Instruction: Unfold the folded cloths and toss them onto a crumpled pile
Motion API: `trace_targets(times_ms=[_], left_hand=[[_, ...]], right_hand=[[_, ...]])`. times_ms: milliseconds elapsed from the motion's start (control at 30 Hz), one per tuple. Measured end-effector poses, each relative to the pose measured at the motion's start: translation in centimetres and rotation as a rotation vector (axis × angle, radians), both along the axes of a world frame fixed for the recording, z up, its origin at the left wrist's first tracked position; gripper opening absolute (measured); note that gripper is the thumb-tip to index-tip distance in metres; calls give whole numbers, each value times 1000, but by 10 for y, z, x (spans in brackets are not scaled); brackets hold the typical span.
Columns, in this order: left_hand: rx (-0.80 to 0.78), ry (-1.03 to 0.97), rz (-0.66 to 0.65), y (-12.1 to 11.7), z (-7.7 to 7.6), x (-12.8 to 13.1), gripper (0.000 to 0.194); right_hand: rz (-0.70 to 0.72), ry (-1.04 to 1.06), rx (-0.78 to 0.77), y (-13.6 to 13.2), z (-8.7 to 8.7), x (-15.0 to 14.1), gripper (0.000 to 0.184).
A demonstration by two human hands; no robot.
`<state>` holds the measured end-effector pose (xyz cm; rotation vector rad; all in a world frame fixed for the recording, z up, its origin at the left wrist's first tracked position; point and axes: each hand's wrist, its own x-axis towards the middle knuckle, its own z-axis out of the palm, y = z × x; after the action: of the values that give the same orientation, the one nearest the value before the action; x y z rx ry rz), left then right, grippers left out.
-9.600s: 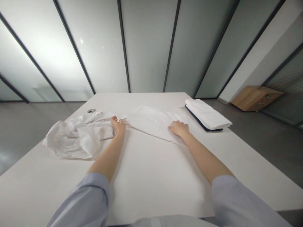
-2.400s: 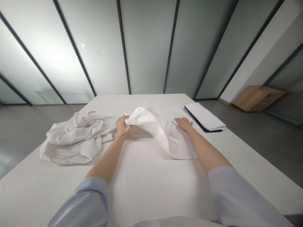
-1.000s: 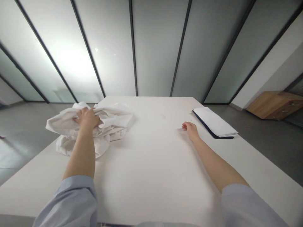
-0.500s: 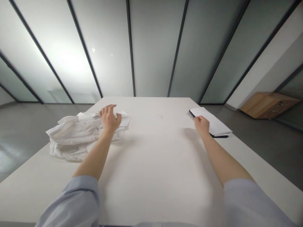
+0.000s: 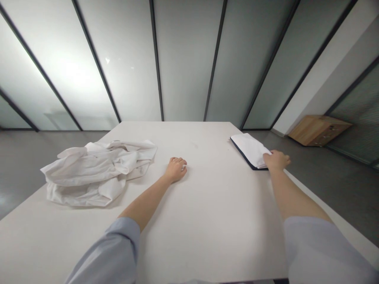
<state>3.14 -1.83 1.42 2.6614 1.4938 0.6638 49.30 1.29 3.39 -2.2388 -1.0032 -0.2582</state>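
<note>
The right hand [image 5: 276, 159] is at the near end of the folded cloth [image 5: 248, 148]; the left hand [image 5: 175, 169] is down on the counter [image 5: 201, 221].
The folded cloth lies at the right side of the counter, on a dark layer [image 5: 254, 168] that shows along its left and near edges. The right hand touches its near right corner, thumb over the white fabric, which creases there; the other fingers are partly hidden, so I cannot tell whether they grip. The left hand is narrow, fingers curled in, with a pale bit by the fingertips; I cannot tell if it holds anything. To its left, apart from it, a rumpled white heap [image 5: 97, 169] spreads near the counter's left edge. A wooden cabinet [image 5: 316, 130] stands beyond, on the right.
</note>
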Motion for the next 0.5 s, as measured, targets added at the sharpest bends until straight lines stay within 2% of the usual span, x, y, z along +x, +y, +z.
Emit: trace_targets(times_ms=[67,133,200,267,333,367,433,500], left_hand=[[1,-5,-12,-1,-3,0,23],[5,-21,-22,-2,-4,0,25],[12,-40,-32,-5,-3,0,30],[23,-69,-50,-8,-2,1,38],[37,-97,-86,-11,0,0,48],[42,-101,-111,-13,1,1,56],[34,-67,-165,-16,2,1,68],[-10,13,-203,-18,3,3,68]], right_hand=[[158,-90,125,5,11,-27,33],[439,-97,198,10,15,-67,33],[705,-9,137,10,11,-114,30],[959,142,12,5,3,-163,27],[1270,295,-89,-3,-7,-207,28],[1355,344,-73,-7,-10,-224,27],[1403,357,-5,-11,-16,-246,27],[1304,332,96,-11,-19,-252,28]])
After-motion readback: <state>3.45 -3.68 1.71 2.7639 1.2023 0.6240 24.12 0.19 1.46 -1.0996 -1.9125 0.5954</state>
